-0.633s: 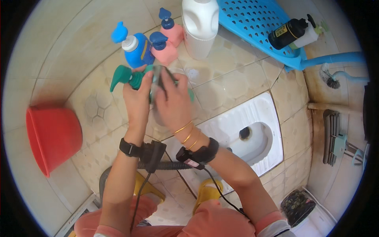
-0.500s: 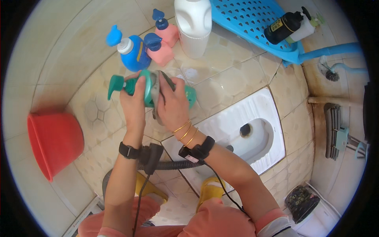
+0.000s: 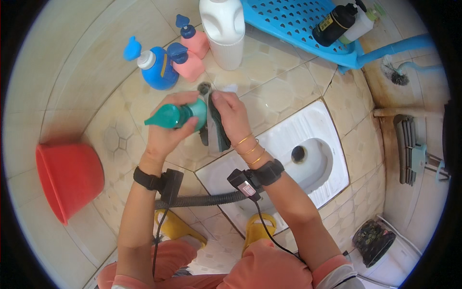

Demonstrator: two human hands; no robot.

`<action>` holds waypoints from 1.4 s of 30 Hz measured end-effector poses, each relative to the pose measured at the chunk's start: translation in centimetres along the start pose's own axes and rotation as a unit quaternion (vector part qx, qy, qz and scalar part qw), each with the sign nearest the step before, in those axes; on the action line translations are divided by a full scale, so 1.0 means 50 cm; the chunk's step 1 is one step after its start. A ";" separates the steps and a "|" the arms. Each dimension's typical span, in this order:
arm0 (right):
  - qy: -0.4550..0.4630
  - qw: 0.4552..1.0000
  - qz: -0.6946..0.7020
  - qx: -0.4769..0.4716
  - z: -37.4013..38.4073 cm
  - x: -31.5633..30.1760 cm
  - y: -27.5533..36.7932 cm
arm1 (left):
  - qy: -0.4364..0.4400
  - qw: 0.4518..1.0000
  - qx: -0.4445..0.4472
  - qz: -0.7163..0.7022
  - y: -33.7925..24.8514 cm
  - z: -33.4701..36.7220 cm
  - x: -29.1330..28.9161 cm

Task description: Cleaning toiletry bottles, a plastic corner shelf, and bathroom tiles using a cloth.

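My left hand (image 3: 166,137) is wrapped round a green pump bottle (image 3: 198,110), its pump head tipped up and pointing left. A grey cloth (image 3: 218,132), darker on one side, is pinched in my right hand (image 3: 233,115). The cloth hangs along the right side of the bottle, against it or very close. My left fingers and the cloth hide part of the bottle. Both hands are over the tiled floor, left of the white squat toilet (image 3: 274,144).
Beyond my hands stand a blue pump bottle (image 3: 161,70), two pink pump bottles (image 3: 191,70) and a white jug (image 3: 227,53). A blue perforated rack (image 3: 284,24) holds a black bottle (image 3: 333,26). A red bucket (image 3: 70,176) is at left; a ribbed hose (image 3: 202,199) crosses near my feet.
The green bottle has turned more upright, its pump head now facing up toward me. My right hand and the cloth have moved off its front to its right side.
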State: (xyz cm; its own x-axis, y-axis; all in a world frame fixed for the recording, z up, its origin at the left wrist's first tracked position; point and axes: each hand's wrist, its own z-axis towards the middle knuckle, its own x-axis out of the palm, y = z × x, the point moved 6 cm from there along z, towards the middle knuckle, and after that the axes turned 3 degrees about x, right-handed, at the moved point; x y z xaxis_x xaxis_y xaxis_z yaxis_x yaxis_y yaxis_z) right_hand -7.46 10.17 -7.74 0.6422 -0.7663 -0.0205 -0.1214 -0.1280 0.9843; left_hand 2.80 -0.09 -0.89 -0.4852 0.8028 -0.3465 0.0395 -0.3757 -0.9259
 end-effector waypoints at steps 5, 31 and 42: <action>0.066 0.997 -0.008 -0.043 -0.018 0.023 0.040 | -0.011 0.989 0.087 0.118 -0.006 0.000 -0.009; 0.031 0.990 -0.034 -0.130 -0.035 0.046 0.092 | -0.209 0.976 -0.055 -0.012 0.007 -0.026 -0.009; 0.061 0.988 -0.137 -0.026 0.009 0.041 -0.070 | -0.129 0.990 -0.002 0.048 0.011 -0.028 -0.006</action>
State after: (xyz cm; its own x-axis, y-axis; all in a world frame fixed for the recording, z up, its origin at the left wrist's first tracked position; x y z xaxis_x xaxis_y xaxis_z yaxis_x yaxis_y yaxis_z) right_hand -6.06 8.73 -11.30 0.7325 -0.6249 -0.2701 0.1077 -0.2853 0.9524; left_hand 4.18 0.11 -1.50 -0.6867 0.6177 -0.3831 0.0988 -0.4428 -0.8912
